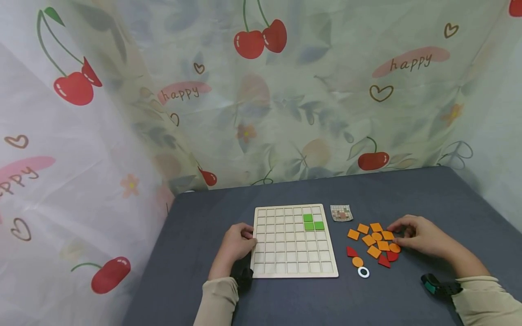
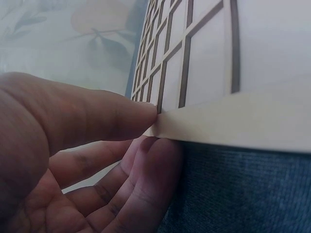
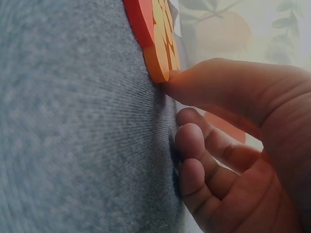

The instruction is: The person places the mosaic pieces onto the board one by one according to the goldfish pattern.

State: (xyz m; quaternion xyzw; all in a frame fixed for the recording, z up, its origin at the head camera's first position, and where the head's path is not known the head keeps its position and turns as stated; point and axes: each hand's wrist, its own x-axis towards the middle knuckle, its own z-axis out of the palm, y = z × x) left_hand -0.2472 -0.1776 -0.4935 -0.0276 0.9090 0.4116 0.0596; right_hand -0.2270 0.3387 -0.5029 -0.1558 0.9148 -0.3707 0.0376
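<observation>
A pale wooden grid board [image 1: 293,261] lies on the table, with green square tiles [image 1: 308,218] in its upper right cells. My left hand [image 1: 238,244] pinches the board's left edge; in the left wrist view the thumb [image 2: 107,114] lies on the rim and a fingertip sits under it. At the right side of a loose group of orange tiles [image 1: 369,240] is my right hand [image 1: 422,235]. Its thumb [image 3: 218,85] touches the edge of an orange round tile [image 3: 156,65], and the other fingers are loosely bent; the index fingertip is hidden in the right wrist view.
Red tiles [image 1: 384,261] and another orange round tile [image 1: 357,261] lie near the group. A white ring [image 1: 364,272] is below them. A small printed card [image 1: 341,213] lies right of the board on the dark tablecloth [image 1: 195,253]. A patterned curtain [image 1: 285,113] stands behind.
</observation>
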